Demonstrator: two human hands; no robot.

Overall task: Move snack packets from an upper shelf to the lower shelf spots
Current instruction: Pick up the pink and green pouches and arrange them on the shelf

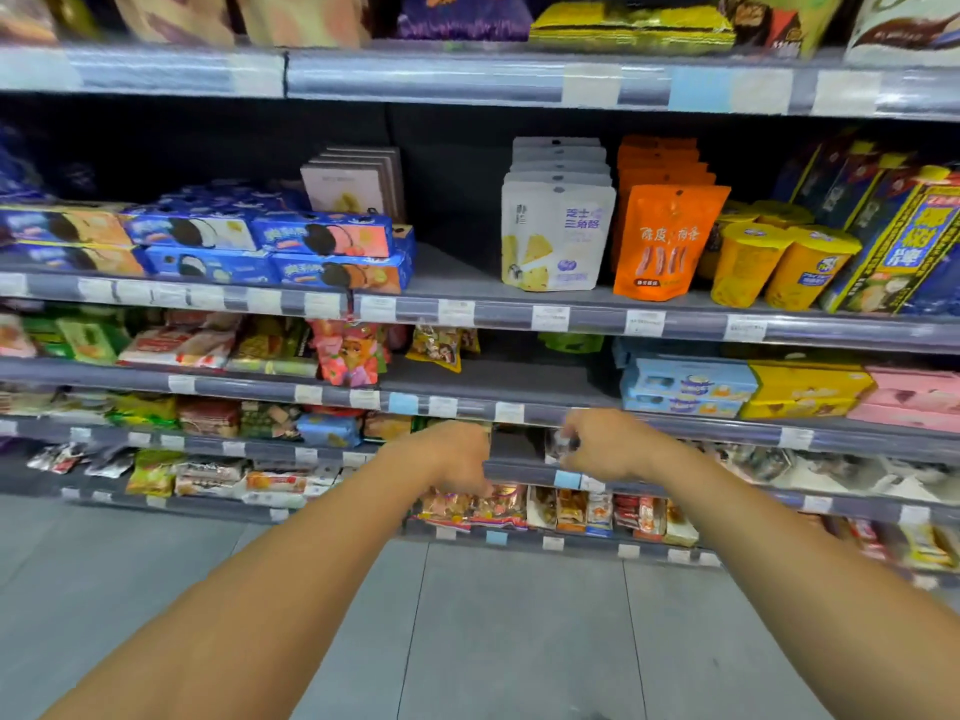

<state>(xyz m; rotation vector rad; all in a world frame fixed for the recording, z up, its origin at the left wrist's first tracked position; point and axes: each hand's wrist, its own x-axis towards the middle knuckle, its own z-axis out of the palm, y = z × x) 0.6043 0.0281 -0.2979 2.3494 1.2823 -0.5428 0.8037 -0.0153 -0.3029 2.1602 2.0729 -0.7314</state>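
Observation:
Both my arms reach down to the low shelves of a snack aisle. My left hand (457, 457) hangs with curled fingers just above the orange and pink snack packets (475, 506) on the bottom shelf; whether it grips one I cannot tell. My right hand (605, 444) is closed on a small clear-wrapped snack packet (561, 443) at the edge of the second-lowest shelf (519, 471). Higher up, a shelf (467, 291) holds white pouches (556, 236) and orange pouches (665, 241) standing in rows.
Blue biscuit boxes (270, 246) are stacked left on the pouch shelf, yellow cups (779, 267) and blue-yellow boxes (893, 241) right. Light blue, yellow and pink boxes (753, 389) fill the shelf below. Grey floor tiles (519, 641) lie under my arms.

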